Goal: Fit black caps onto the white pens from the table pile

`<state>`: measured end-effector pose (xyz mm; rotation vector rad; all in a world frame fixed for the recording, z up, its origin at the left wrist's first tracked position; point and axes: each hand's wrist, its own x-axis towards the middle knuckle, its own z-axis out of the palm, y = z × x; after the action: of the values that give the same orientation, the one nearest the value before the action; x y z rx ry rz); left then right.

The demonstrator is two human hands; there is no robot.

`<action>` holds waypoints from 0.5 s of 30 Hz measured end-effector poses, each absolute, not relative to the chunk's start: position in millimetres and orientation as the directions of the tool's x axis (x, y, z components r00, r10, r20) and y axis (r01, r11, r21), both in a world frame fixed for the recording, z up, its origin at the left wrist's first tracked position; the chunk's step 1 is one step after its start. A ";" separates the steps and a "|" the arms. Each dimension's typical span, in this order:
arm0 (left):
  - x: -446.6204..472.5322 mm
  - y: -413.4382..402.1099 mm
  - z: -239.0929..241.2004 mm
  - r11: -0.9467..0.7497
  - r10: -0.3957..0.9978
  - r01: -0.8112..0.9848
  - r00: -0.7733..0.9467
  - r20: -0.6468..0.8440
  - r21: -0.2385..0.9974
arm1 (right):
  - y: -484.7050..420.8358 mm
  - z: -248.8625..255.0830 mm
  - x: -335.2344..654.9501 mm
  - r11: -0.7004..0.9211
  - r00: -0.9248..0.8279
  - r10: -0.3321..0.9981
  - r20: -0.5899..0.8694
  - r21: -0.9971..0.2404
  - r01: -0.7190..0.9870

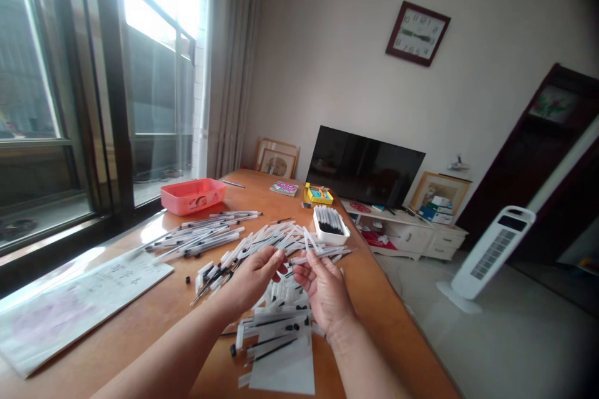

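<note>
My left hand [255, 277] and my right hand [324, 290] are raised together above a wooden table [140, 318]. Both have their fingers pinched on a thin white pen part [305, 257] held between them. Under and around the hands lies a heap of white pen barrels and black refills [276, 243]. More assembled pens [206, 237] lie in a row to the left. A white tray [330, 225] with black-tipped pens stands just beyond my right hand.
A pink plastic basket [193, 195] sits at the far left of the table, a paper sheet [75, 302] near the left edge, a yellow box [319, 194] at the back. Past the right edge are a television [365, 165], a low cabinet and a white tower fan [491, 252].
</note>
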<state>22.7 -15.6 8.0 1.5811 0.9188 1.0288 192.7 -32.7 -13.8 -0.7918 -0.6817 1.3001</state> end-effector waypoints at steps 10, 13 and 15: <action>23.2 -15.3 -0.2 -0.491 0.839 0.267 0.402 0.367 0.829 | -33.2 -14.1 192.7 0.103 0.138 0.990 0.028 -0.814 -0.572; 22.5 -17.5 2.6 -0.478 0.847 0.295 0.406 0.344 0.827 | -33.3 -13.8 192.4 0.078 0.112 0.994 0.015 -0.807 -0.585; 22.8 -18.3 4.3 -0.424 0.866 0.273 0.401 0.298 0.864 | -34.5 -12.6 191.3 0.065 0.090 0.996 0.015 -0.807 -0.587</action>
<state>22.8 -18.3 4.3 1.9091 0.9744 1.0030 191.3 -34.5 -12.6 -0.7453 -0.7012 1.3559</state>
